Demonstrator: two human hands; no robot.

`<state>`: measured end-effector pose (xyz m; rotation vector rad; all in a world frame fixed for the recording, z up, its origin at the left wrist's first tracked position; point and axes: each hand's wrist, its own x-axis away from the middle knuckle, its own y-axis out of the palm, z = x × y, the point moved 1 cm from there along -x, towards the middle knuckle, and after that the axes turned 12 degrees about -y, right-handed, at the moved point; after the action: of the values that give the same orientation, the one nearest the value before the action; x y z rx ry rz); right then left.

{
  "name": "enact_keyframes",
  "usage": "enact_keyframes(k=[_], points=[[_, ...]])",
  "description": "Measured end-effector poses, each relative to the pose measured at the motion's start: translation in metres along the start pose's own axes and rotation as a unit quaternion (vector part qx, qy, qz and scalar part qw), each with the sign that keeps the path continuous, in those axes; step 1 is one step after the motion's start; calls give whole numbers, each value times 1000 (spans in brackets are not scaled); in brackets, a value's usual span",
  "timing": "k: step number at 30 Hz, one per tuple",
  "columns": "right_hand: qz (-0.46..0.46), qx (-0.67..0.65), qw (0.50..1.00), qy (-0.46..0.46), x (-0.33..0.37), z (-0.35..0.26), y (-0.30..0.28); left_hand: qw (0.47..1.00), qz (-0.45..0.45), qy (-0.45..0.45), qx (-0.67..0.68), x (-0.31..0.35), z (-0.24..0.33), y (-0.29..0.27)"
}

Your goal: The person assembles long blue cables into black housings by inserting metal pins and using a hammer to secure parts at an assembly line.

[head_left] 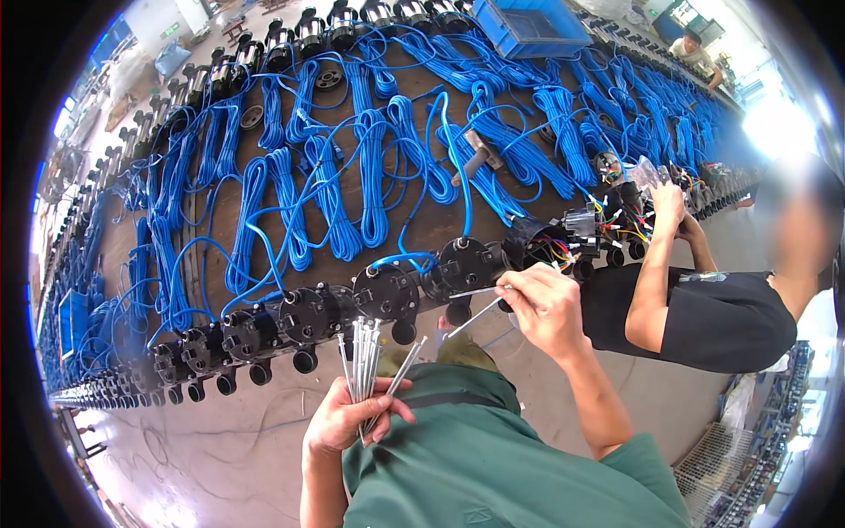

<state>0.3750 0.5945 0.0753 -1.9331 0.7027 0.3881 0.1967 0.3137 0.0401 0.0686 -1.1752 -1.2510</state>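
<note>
My left hand (343,414) is closed around a bundle of long thin silver screws (363,356), which fan upward with their heads on top. My right hand (546,308) pinches a couple more long screws (475,319) between thumb and fingers, their ends pointing left. Just beyond that hand stand a round black pump end cap (466,264) with a blue cable and an open black pump housing (533,242) with coloured wires showing. Another round black cap (385,290) sits in the row in front of my left hand, apart from the screws.
Coiled blue cables (370,176) cover the brown table (343,97). A hammer (476,157) lies among them, and a blue crate (532,31) stands at the back. To my right a co-worker in a dark shirt (687,308) handles wired pump housings; another person (695,55) is farther off.
</note>
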Motion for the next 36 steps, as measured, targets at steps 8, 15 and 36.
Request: enact_keyframes(k=[8, 15, 36], points=[[-85, 3, 990, -112, -9, -16, 5, 999, -3, 15, 36, 0, -3, -8], [-77, 31, 991, -105, 4, -21, 17, 998, -4, 31, 52, -4, 1, -7], [86, 182, 979, -17, 13, 35, -12, 998, -29, 14, 48, -24, 5, 20]])
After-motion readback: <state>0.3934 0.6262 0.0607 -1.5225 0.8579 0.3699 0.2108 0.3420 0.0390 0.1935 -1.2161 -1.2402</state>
